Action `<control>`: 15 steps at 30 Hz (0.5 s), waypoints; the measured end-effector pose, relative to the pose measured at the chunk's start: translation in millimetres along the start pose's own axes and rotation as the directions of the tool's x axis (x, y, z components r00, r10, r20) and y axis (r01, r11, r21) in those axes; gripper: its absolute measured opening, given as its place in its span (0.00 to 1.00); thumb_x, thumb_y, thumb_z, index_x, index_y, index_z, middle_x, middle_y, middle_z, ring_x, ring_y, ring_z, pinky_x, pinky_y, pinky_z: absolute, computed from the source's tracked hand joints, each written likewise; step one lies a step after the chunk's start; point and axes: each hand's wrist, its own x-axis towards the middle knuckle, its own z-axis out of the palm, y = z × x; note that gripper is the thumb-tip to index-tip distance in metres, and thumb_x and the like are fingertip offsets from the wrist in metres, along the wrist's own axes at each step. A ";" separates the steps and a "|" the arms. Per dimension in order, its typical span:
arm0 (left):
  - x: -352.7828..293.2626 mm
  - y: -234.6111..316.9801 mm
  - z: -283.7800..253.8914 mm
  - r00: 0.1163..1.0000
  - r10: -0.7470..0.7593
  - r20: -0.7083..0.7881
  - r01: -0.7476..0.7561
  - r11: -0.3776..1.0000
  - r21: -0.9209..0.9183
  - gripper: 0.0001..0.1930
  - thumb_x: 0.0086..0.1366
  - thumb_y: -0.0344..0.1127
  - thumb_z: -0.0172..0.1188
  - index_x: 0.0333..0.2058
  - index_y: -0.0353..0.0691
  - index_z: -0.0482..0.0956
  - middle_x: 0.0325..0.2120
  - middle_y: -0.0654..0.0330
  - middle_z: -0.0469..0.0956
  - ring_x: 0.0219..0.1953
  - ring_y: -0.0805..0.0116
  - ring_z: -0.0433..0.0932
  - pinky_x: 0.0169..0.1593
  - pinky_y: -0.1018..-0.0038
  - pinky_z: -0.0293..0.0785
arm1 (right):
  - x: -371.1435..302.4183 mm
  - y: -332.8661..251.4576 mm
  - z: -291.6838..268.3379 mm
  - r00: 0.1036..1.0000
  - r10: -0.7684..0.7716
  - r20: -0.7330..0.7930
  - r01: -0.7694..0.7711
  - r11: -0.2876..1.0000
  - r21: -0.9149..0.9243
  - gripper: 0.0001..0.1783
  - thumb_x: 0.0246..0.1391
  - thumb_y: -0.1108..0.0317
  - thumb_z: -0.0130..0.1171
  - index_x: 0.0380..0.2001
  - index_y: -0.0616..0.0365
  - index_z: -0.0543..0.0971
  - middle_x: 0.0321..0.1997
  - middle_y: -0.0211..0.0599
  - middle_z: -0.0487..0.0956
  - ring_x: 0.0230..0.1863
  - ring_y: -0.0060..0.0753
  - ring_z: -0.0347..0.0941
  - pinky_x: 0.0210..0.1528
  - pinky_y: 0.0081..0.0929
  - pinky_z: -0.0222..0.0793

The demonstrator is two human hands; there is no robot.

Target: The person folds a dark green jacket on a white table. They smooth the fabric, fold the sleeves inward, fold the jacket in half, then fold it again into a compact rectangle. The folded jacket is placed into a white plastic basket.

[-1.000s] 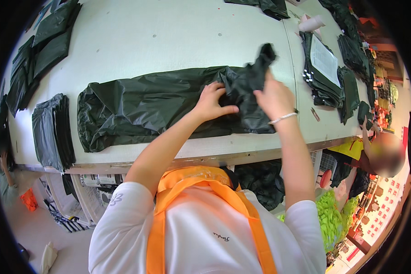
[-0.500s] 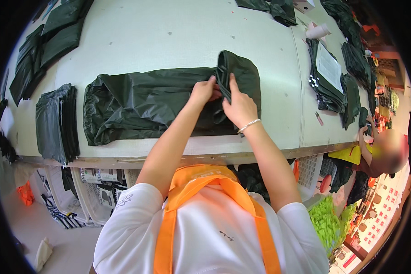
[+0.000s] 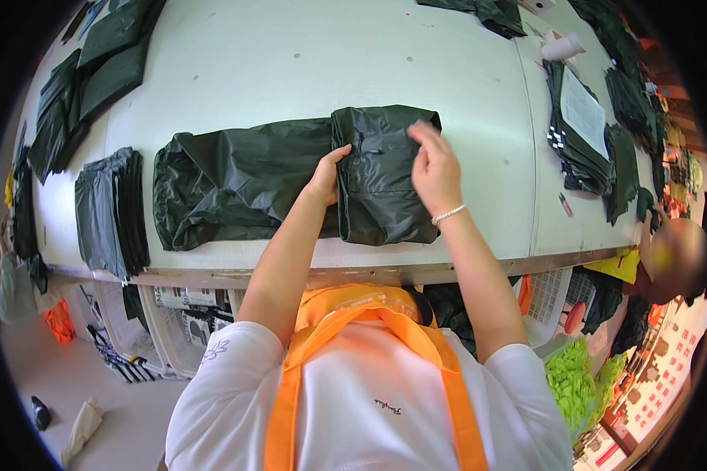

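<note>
A long white worktable (image 3: pixel 306 71) with a smooth, lightly speckled top fills the view, its front edge bending with the lens. At its left end lie loose dark green folded garments (image 3: pixel 94 71) and, nearer the edge, a neat flat stack of grey-green folded pieces (image 3: pixel 110 212). At the right end sits another pile of dark garments topped by a white paper sheet (image 3: pixel 583 110), with a small white paper roll (image 3: pixel 562 49) beyond it. Below the table edge are white plastic crates (image 3: pixel 177 330); another person (image 3: pixel 672 259) is at the far right.

In the middle of the table lies a dark green, glossy, crinkled thin-fabric garment (image 3: pixel 243 180), its right end folded over into a thick rectangular pad. The left hand (image 3: pixel 327 177) grips the fold's left edge, thumb on top and fingers tucked beneath. The right hand (image 3: pixel 434 169), a beaded white bracelet (image 3: pixel 448 214) at the wrist, rests flat on the pad's upper right part, fingers together and extended. Nothing lies between the hands and the garment.
</note>
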 end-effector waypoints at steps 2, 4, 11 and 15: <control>0.3 1.4 1.5 1.000 0.006 -0.017 -0.007 1.000 -0.011 0.23 0.61 0.51 0.50 0.40 0.35 0.78 0.39 0.51 0.80 0.39 0.55 0.79 0.48 0.59 0.74 | -1.7 20.5 31.3 1.000 -0.005 -0.012 0.001 0.969 -0.246 0.29 0.59 0.64 0.44 0.63 0.61 0.57 0.64 0.49 0.62 0.63 0.46 0.59 0.62 0.42 0.56; -1.8 6.2 5.7 1.000 0.023 -0.018 -0.024 0.999 -0.033 0.24 0.60 0.51 0.50 0.41 0.34 0.78 0.40 0.50 0.79 0.40 0.55 0.79 0.49 0.59 0.74 | 0.3 30.7 54.1 1.000 0.025 0.001 -0.023 0.925 -0.379 0.29 0.60 0.63 0.42 0.63 0.60 0.57 0.68 0.46 0.55 0.68 0.46 0.50 0.66 0.46 0.47; 10.8 14.7 -12.3 0.988 0.142 -0.059 -0.147 0.986 -0.084 0.23 0.58 0.48 0.51 0.41 0.34 0.79 0.39 0.50 0.80 0.38 0.53 0.79 0.48 0.60 0.74 | 16.6 37.9 72.2 0.984 0.097 0.151 -0.041 0.942 -0.333 0.29 0.60 0.58 0.42 0.63 0.59 0.59 0.70 0.43 0.52 0.71 0.45 0.43 0.69 0.49 0.35; -1.1 20.0 -7.1 0.965 0.216 -0.148 -0.224 0.974 -0.041 0.21 0.58 0.45 0.50 0.40 0.34 0.79 0.38 0.50 0.80 0.36 0.54 0.79 0.46 0.61 0.75 | 51.0 63.7 12.7 0.963 0.266 -0.040 -0.187 0.769 0.612 0.20 0.60 0.68 0.50 0.55 0.59 0.70 0.54 0.46 0.74 0.52 0.36 0.74 0.53 0.27 0.68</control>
